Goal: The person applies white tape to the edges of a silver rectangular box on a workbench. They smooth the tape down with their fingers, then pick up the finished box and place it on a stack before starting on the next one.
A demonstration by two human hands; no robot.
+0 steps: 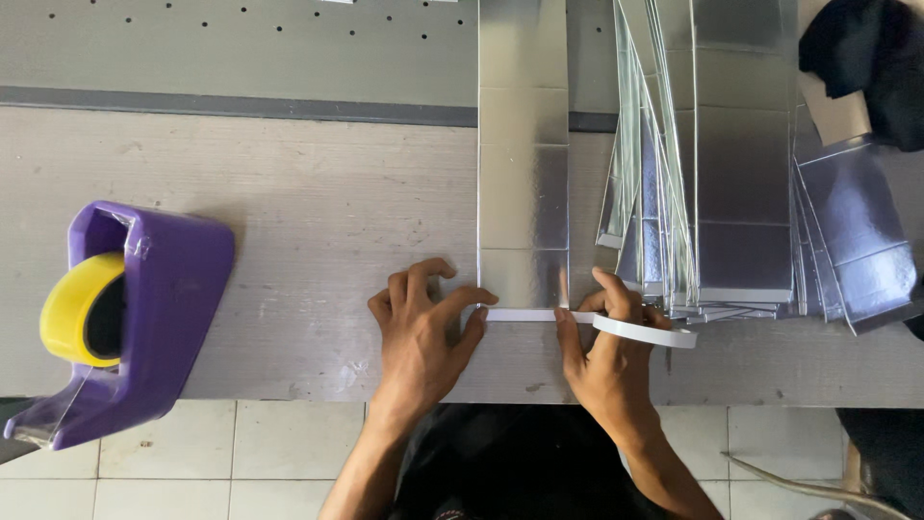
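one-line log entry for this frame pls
left hand: pressing white tape strip onto silver sheet edge | right hand: holding white tape roll | purple dispenser: idle, far left

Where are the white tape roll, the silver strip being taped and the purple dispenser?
white tape roll [647,333], head view, on its white rim.
silver strip [523,173], head view, mid-face of the sheet.
purple dispenser [173,289], head view, on its side wall.

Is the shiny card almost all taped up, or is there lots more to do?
White tape already lies along most of the near edge of the silver sheet. The left hand presses one end down while the right hand holds the tape roll at the other end; it isn't cut. A stack of silver sheets waits alongside; whether they're taped can't be seen.
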